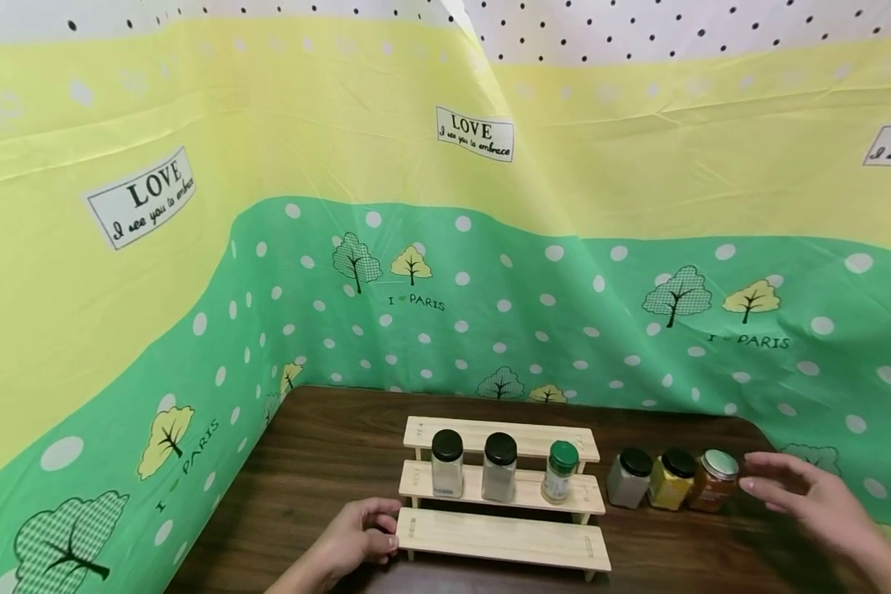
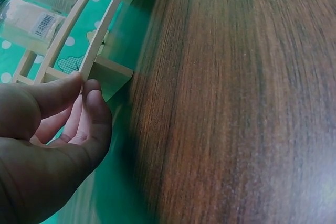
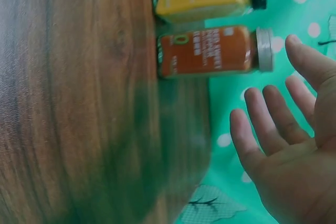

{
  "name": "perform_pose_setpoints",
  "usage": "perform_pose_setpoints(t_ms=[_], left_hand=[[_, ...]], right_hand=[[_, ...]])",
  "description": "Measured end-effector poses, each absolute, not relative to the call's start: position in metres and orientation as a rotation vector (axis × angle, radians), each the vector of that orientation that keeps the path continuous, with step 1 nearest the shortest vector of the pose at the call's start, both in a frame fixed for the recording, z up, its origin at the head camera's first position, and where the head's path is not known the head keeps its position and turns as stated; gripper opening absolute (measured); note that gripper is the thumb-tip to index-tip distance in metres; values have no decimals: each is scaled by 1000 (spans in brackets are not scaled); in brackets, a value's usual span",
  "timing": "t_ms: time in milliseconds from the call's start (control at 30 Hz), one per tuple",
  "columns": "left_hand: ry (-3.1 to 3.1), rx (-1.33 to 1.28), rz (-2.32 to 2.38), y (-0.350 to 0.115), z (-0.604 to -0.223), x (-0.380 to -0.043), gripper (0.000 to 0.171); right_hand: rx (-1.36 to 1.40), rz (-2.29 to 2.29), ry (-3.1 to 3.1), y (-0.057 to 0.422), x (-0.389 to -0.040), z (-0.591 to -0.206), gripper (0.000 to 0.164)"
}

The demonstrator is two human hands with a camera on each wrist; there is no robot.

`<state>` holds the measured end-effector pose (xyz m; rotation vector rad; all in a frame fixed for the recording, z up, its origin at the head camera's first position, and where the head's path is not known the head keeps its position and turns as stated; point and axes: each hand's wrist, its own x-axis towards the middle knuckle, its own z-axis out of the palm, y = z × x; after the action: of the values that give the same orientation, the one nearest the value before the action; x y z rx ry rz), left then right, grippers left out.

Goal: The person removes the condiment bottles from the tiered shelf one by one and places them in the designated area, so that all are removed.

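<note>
In the head view my left hand (image 1: 358, 535) is at the left end of the lowest step of a wooden three-step spice rack (image 1: 503, 540). The left wrist view shows its thumb and index finger pinching the corner of that board (image 2: 90, 59). My right hand (image 1: 817, 499) is held with fingers spread beside a spice jar of orange-red powder (image 1: 711, 487) with a silver lid. In the right wrist view a gap shows between the fingers and this jar (image 3: 210, 51). Its palm holds nothing.
On the rack's middle step stand two black-lidded jars (image 1: 447, 474) (image 1: 499, 478) and a green-capped jar (image 1: 559, 478). Right of the rack, a grey jar (image 1: 628, 483) and a yellow jar (image 1: 670, 487) line up with the orange-red one. A patterned curtain (image 1: 431, 330) borders the dark wooden table (image 1: 327, 445).
</note>
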<state>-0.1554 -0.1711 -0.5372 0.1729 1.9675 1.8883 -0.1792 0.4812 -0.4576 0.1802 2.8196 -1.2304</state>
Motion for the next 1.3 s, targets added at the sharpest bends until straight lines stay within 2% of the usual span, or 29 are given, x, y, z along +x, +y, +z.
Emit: perform_pose_setpoints(t_ms=[167,467,667,833,1300], left_hand=[[1986,172,1882,-172,-536,-155,56],[1968,181,1896,-172,-538,-154,57],[1967,174,1895,-173,-537,-154,57],[1965,183,1898,-172,-538,-156,58],[1957,180,1906,-171,-536,-156,58]], right_hand=[[156,-1060,2986,465,-177,-440,77],[-65,-1164,3052,422,-165,-423,52],[-209,-1284,2998,385,-165,-417,45],[-316,-1213,3046,360,-172,-416,39],[-611,-1428,2801,306,-178,-430,38]])
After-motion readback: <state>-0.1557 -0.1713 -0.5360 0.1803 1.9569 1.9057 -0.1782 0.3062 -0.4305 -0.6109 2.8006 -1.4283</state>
